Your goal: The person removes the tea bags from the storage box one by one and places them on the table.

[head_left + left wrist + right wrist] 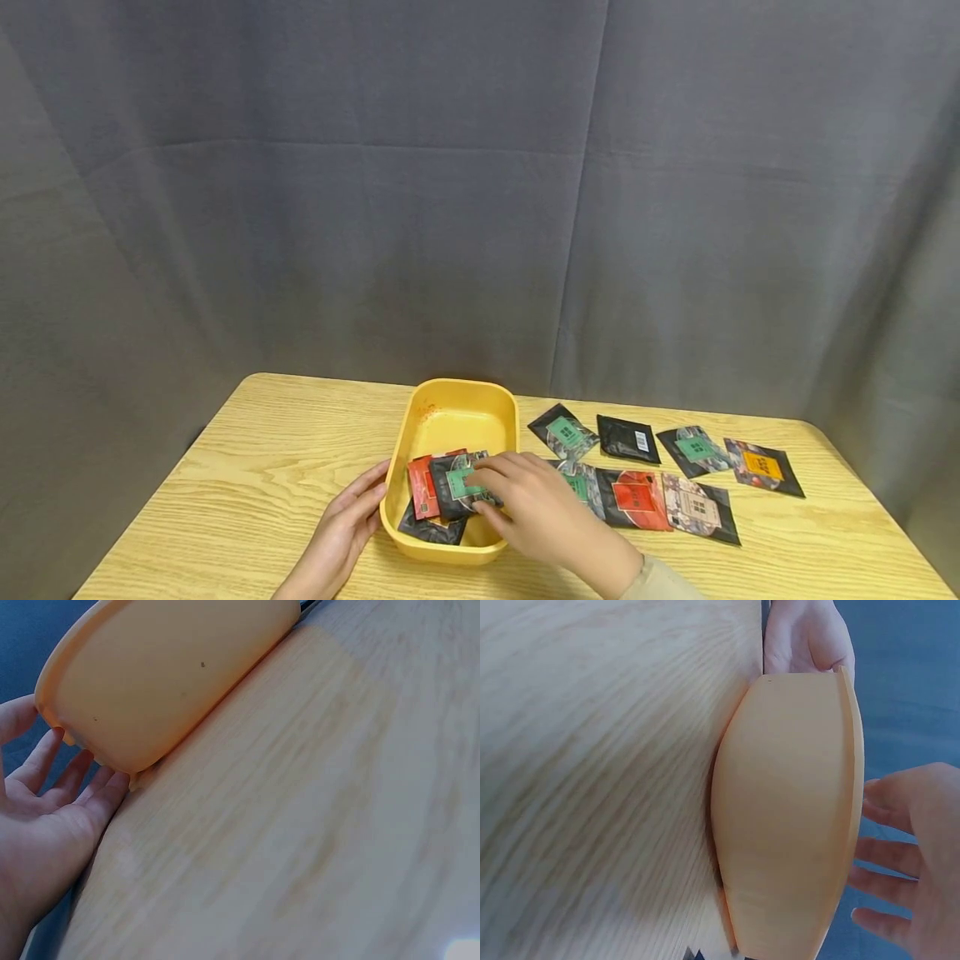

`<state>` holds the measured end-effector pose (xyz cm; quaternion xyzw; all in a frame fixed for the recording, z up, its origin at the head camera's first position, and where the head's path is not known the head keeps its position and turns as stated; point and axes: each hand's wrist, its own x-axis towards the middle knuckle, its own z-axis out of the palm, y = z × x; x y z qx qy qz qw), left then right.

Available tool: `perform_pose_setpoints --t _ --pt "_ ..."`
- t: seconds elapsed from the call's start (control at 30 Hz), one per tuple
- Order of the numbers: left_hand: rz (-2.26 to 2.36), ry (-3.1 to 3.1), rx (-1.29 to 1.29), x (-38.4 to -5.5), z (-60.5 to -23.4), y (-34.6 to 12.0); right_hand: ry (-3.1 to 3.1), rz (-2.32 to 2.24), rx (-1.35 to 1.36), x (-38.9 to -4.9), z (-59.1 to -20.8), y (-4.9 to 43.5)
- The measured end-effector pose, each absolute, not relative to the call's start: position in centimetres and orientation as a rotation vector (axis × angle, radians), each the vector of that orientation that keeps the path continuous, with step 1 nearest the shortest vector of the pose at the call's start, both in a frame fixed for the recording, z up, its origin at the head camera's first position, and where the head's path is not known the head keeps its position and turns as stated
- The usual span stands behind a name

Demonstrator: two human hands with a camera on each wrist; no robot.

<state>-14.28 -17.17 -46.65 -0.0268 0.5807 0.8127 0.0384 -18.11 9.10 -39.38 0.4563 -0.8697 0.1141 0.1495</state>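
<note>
R sleeve (660,577) nearest; R hand (536,504) over right rim of yellow bin (450,553), fingers at green-label pkt (459,483) inside, can't tell if pinched. L hand (339,533) fingers fairly straight, touching bin's left wall. Bin well in from table (225,500) left edge, wide wood between; its far floor shows. Count: 1 bin, min 3 pkts in near half; 7 table pkts (637,496) to right, 4 far, 3 near, wood strip before right edge

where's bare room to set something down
Widest: the table between its left edge and the left grip. Also the far end of the yellow bin, beyond the packets inside. Crowded: right of the bin, with two rows of loose packets.
</note>
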Motion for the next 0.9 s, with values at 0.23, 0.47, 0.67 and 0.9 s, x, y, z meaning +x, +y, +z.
perform_pose_setpoints --t 0.23,0.47,0.67,0.9 --pt "2.498 1.783 -0.073 -14.2 -46.7 -17.2 -2.637 0.29 1.344 -18.5 -39.3 7.8" --pt "2.512 1.773 -0.064 -14.2 -46.8 -17.2 -2.7 0.192 1.366 -19.2 -39.6 6.5" --pt "2.503 1.773 -0.056 -14.3 -46.8 -17.2 -2.703 0.082 1.335 -19.6 -39.9 5.7" --pt "2.505 1.781 -0.061 -14.2 -46.8 -17.2 -2.882 -0.035 1.25 -19.7 -40.0 5.2"
